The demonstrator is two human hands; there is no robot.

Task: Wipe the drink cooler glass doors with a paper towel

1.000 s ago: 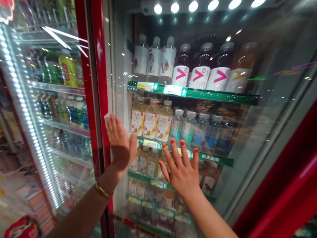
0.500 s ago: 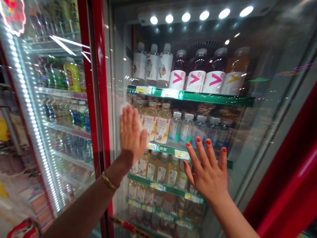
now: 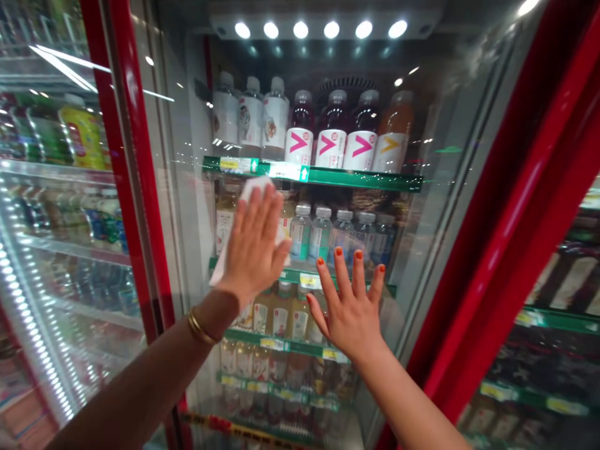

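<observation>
My left hand (image 3: 255,240) lies flat on the glass door (image 3: 445,206) of a drinks fridge, fingers stretched out, pressing a white cloth (image 3: 254,186) against the pane. The cloth shows above my fingertips and beside my wrist. A gold bangle (image 3: 200,328) sits on that wrist. My right hand (image 3: 349,309) rests lower and to the right on the same glass, fingers spread, with orange nails and nothing in it.
Behind the glass, green-edged shelves (image 3: 356,180) carry white, dark red and orange bottles on top, with tea and water bottles below. A red door frame (image 3: 124,187) separates another lit fridge on the left. A wide red frame (image 3: 506,206) slants at the right.
My left hand has slid the cloth up and to the right across the glass. The right hand has stayed on the pane. My view has turned to the right.
</observation>
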